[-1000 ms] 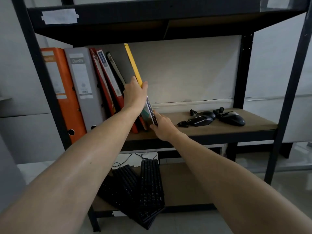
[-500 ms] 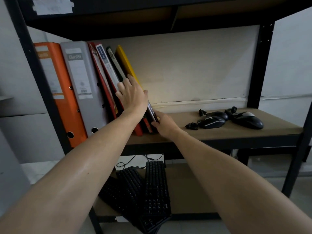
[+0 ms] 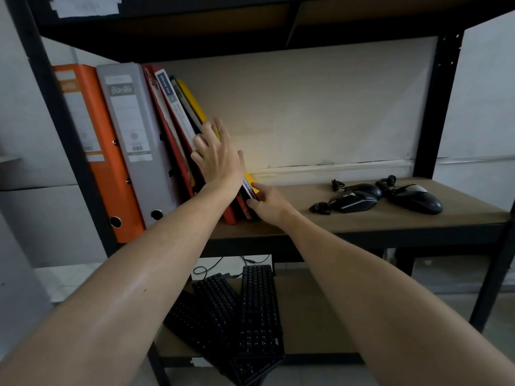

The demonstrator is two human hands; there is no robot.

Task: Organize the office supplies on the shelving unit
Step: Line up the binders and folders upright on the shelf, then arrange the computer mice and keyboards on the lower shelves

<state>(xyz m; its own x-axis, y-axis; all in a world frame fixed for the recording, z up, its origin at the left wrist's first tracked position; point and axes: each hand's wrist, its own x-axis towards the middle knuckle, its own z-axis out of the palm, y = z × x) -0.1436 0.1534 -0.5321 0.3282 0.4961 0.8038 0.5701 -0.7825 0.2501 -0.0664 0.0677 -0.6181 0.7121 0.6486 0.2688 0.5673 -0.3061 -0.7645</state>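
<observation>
On the middle shelf [image 3: 390,221] an orange binder [image 3: 92,151] and a grey binder [image 3: 133,140] stand at the left. Red folders [image 3: 167,129] and thin books lean against them, with a yellow book [image 3: 192,100] outermost. My left hand [image 3: 218,156] lies flat with spread fingers against the leaning books. My right hand [image 3: 267,203] touches the bottom of the outer books, its fingers pinching a dark spine with white lettering.
Two or three black computer mice [image 3: 354,201] with bundled cables lie at the shelf's right. Black keyboards [image 3: 259,310] are stacked on the lower shelf. Black uprights [image 3: 426,107] frame the unit. A white wall is behind.
My left hand let go of the yellow book's edge and opened flat against the books. The books lean further left. The camera moved closer and slightly left.
</observation>
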